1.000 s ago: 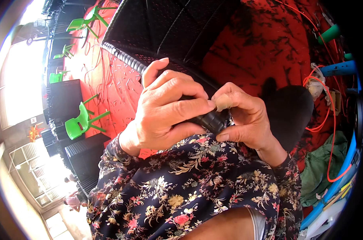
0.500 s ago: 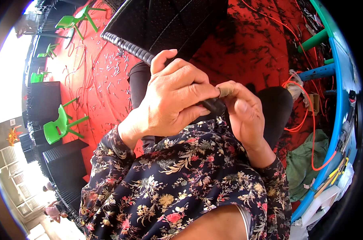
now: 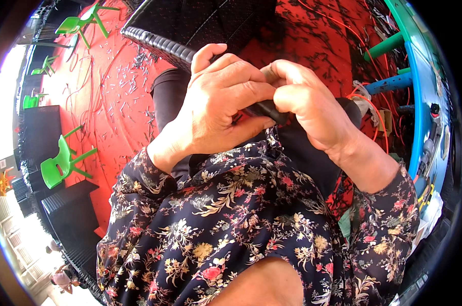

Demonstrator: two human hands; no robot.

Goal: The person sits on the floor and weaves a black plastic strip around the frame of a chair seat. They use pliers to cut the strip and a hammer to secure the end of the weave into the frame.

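A big black woven piece (image 3: pixel 205 23) with a ribbed, strip-wrapped edge (image 3: pixel 157 43) lies across my lap and reaches away from me. My left hand (image 3: pixel 210 107) is closed round the near end of that edge, its index finger raised along the top and its thumb underneath. Dark material (image 3: pixel 264 108) shows between the thumb and fingers. My right hand (image 3: pixel 312 99) is closed beside it, fingertips bent in a pinch against the left fingers at the same end. A tan wrap covers one right finger. Whatever the right fingertips pinch is hidden.
Black strip scraps litter the red floor (image 3: pixel 124 102). Small green chairs (image 3: pixel 60 163) and dark woven boxes (image 3: pixel 73 204) stand at the left. On the right, a blue-rimmed table (image 3: pixel 419 102) carries tools, and an orange hose (image 3: pixel 381 120) hangs near it. A person (image 3: pixel 63 279) is far off at lower left.
My right hand has turned and curled its fingers inward, moving up and closer to the left hand, with its forearm swung outward. The left hand keeps its hold. The whole view has shifted slightly.
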